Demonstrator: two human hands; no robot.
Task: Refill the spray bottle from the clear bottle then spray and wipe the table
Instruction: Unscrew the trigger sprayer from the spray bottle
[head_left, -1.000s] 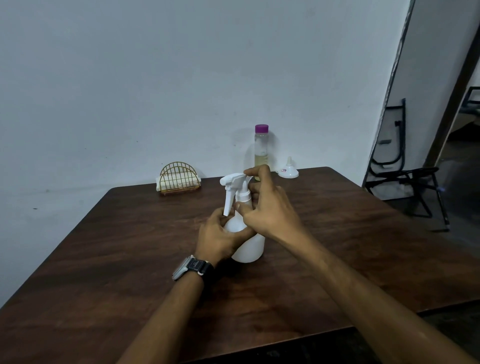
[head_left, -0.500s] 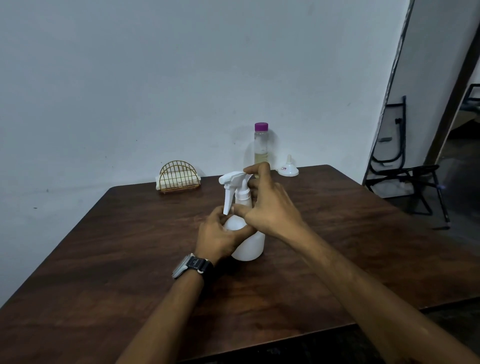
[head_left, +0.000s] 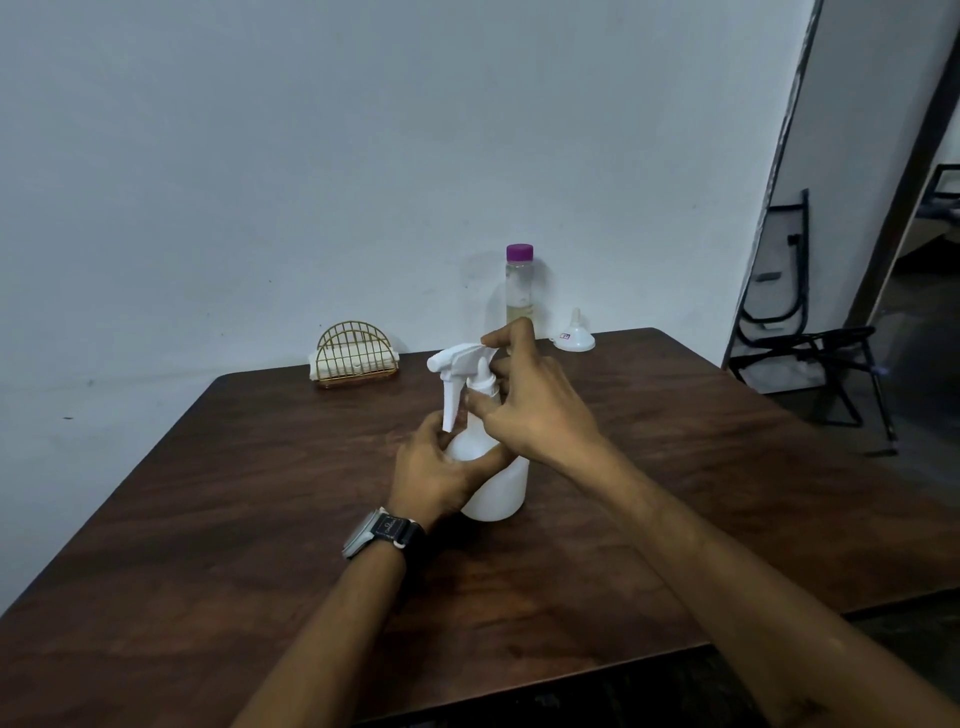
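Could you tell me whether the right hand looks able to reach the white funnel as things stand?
Probably yes, once it lets go. The right hand grips the head of the spray bottle; the funnel stands just beyond it on bare table, and the clear bottle stands left of that path.

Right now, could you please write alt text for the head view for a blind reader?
The left hand holds a white spray bottle upright on a wooden table while the right hand grips its spray head. Behind stand a purple-capped clear bottle, a funnel and a gold wire holder.
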